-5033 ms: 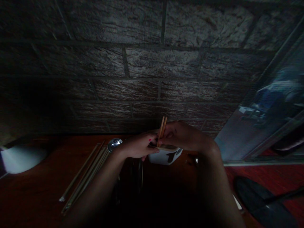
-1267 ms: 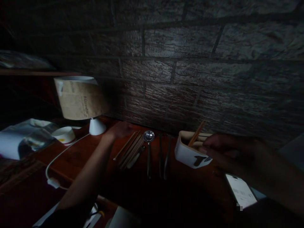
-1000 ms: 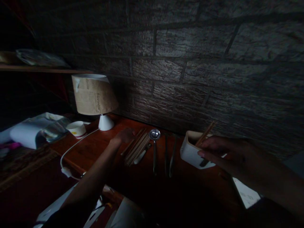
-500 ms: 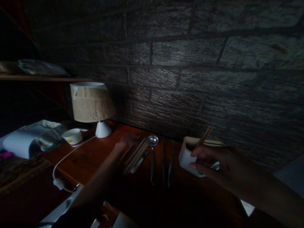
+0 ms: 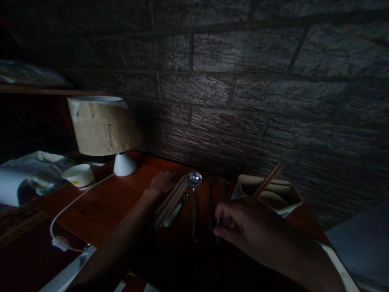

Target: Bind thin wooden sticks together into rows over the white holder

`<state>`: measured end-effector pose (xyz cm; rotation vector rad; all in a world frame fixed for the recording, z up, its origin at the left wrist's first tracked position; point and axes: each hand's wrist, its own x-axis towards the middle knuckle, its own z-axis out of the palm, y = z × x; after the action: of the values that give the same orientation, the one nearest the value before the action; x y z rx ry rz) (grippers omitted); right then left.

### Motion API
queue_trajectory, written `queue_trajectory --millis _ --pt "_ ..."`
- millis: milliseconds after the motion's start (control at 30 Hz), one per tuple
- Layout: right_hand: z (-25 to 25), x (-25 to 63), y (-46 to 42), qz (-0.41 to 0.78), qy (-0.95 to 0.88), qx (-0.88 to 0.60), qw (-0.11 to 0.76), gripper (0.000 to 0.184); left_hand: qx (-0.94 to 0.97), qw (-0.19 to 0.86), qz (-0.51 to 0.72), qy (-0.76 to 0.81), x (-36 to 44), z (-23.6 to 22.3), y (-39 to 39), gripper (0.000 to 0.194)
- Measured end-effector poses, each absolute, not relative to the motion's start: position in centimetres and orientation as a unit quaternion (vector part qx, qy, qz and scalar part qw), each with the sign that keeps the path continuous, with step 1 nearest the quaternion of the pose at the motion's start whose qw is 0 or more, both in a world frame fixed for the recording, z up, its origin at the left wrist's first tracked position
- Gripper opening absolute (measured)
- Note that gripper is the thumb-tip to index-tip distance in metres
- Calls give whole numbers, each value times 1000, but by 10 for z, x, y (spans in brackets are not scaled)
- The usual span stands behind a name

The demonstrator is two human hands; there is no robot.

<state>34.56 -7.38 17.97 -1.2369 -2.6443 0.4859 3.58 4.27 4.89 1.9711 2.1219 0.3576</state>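
The left hand point(image 5: 162, 182) lies over the back end of a bundle of wooden chopsticks point(image 5: 172, 202), towards the back edge of the surface point(image 5: 118, 196); its fingers touch the sticks, but I cannot tell whether they close around any. The bundle lies aslant, its far end towards the back edge and its near end towards the front. The right hand point(image 5: 234, 221) is palm down with bent fingers over a slim dark utensil point(image 5: 223, 187); it is too dim to tell whether thumb and fingertips pinch it.

A second dark utensil point(image 5: 210, 202) runs just beside it on the left, and next comes a shiny metal ladle point(image 5: 194, 179), bowl towards the back edge, handle towards the front. Between ladle and bundle lies a small white-handled tool point(image 5: 173, 216).

Near the right edge stands a pale container point(image 5: 247, 179), partly hidden by the right hand and forearm, with two chopsticks point(image 5: 268, 180) leaning in it. Near the back edge, further left, stands a lamp point(image 5: 103, 127) with a newsprint shade, a paper cup point(image 5: 79, 177) beside it at the left edge.
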Motion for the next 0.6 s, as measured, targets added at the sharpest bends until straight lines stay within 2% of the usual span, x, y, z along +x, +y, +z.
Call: queue_trajectory --millis 167,367,433,500,600 --pt "164 328 -67 184 -903 -384 56 9 679 141 234 682 39 53 39 26" --pt "154 311 -57 171 -903 -393 -34 21 649 210 373 629 45 56 38 49" --pt "149 307 -58 164 -911 -377 -37 21 642 235 408 605 49 59 37 55" --pt "143 305 -59 164 -920 -354 -24 20 618 299 460 564 55 63 34 54" --pt "134 301 -56 157 -927 -339 10 21 530 460 534 471 64 69 29 45"
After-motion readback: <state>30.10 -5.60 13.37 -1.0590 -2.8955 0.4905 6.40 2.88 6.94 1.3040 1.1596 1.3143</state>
